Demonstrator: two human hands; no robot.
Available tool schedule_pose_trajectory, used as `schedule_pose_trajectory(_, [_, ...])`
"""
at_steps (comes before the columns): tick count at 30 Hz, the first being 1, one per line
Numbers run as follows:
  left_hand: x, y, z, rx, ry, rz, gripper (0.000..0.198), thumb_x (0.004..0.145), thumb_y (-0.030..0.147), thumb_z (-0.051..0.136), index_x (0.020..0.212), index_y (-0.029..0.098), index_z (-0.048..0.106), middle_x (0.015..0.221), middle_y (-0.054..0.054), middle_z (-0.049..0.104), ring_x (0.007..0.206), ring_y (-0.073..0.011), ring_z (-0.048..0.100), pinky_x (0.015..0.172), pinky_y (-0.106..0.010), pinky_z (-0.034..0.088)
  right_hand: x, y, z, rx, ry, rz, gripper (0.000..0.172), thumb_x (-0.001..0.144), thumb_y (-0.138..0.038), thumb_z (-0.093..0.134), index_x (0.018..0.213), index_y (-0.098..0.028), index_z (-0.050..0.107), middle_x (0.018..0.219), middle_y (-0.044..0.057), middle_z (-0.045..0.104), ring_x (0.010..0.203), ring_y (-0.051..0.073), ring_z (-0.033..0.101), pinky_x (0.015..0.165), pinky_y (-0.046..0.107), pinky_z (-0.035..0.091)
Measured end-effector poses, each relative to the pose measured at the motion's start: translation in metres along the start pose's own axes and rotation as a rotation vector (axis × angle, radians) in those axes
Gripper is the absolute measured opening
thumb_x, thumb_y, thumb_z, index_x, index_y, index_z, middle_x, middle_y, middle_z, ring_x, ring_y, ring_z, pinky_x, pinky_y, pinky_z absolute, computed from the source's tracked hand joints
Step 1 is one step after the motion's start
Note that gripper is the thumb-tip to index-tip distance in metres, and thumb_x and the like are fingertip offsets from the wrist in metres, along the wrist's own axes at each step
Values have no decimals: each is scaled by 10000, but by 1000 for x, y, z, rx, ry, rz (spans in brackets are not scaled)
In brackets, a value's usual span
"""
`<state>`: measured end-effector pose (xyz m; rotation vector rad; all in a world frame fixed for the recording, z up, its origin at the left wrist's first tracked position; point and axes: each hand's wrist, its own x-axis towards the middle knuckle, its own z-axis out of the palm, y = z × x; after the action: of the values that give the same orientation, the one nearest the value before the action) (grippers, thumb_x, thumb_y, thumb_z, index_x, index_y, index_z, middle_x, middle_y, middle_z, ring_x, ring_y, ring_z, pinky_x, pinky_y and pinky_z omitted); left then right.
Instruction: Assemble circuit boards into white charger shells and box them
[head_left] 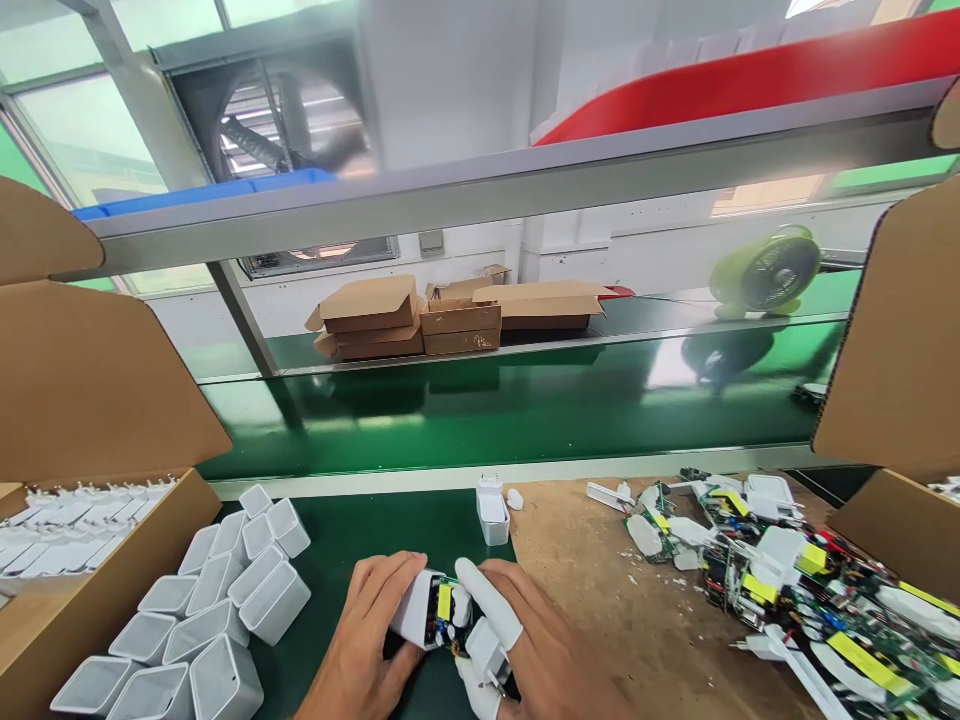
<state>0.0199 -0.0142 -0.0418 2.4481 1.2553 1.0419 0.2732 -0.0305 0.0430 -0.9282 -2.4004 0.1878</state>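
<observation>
My left hand [376,632] is closed around a white plastic charger housing [412,608] at the bottom middle. A circuit board [444,604] with a yellow-wrapped part shows at the housing's open end, between my two hands. My right hand [536,640], with white covers on its thumb and a finger, grips the board's other end along with a white plug cap [487,650] whose metal pins show. How far the board sits inside the housing is hard to tell. Just beyond my hands stands a white charger [492,512] with its pins upward.
Several empty white housings [214,615] cluster at left beside an open carton [161,545] of white parts. Loose circuit boards [795,570] pile up at right on a brown board [585,560]. A green conveyor belt [517,410] runs behind, below a metal shelf [480,195].
</observation>
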Motion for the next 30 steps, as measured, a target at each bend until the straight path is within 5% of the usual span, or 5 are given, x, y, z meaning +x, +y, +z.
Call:
schedule_pose_trajectory(5, [1,0,2,-15,6,-5,664,986,120,645,1558,329,378,1422,-127,623,1251,-310,586,1034,-497,581,-5,3,7,2,-2,17,466,671,1,509,1097,-47,692,1239,237,668,1213,324,591,1066,409,551])
schedule_pose_trajectory(12, [2,3,1,-49,17,-35,653,968,119,663,1532,329,411,1392,-121,640,1247,-315,610,1036,-510,581,-9,11,19,78,13,-6,289,750,-32,521,976,-124,676,1280,194,630,1222,301,531,1070,414,541])
schedule_pose_trajectory(30, [0,6,0,-16,26,-2,654,965,150,703,1539,309,431,1378,-120,659,1235,-300,624,1030,-465,585,-9,9,17,136,5,-25,338,794,-23,503,1072,-112,672,1295,187,635,1245,298,526,1089,439,522])
